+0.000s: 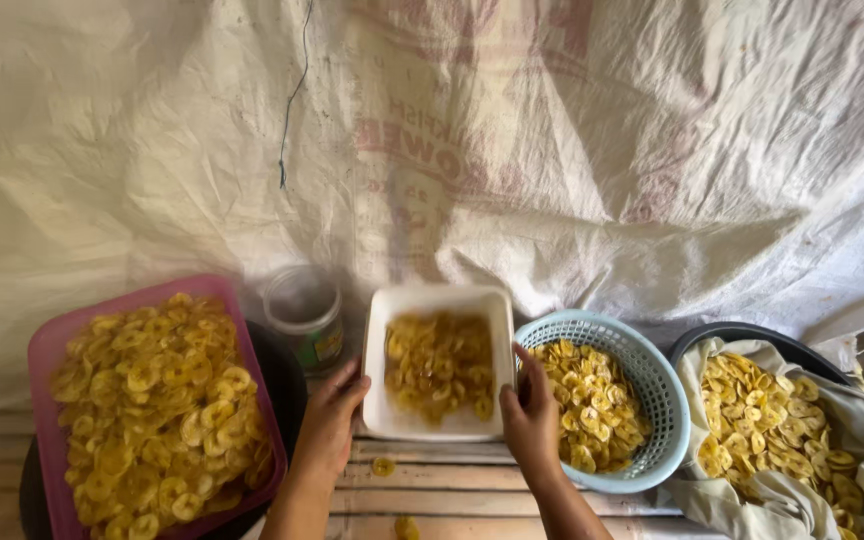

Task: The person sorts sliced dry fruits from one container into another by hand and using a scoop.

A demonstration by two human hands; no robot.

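Wooden slats (452, 480) make up the work surface, pale planks running left to right, and behind everything hangs a big crumpled white woven sack sheet (552, 150) as the backdrop, with a thin dark string (292, 100) dangling down it around 11 o'clock.

Dead centre sits a white rectangular tub (382, 390) partly filled with yellow banana chips (439, 365). Its long axis runs away from the person, pointing toward 12 o'clock, short sides near and far.

Left hand (330, 420) is pressed against the tub's left wall at about 9 o'clock, fingers together and curled lightly along the side, not wrapped around anything. Right hand (530, 415) is at 3 o'clock on the tub's right rim, fingers close together and bent over the edge; can't really tell if the tips are pinching it.

Just beside the tub at 3 o'clock is a light blue plastic basket (667, 400) of chips, touching it. Further right, a dark round basin (752, 335) lined with cloth (852, 430) holds more. At 9 o'clock, a pink tray (47, 345) is heaped with chips, and a round lidded jar (304, 315) stands at 10 o'clock. A couple of stray chips (383, 466) lie on the slats at 6 o'clock.
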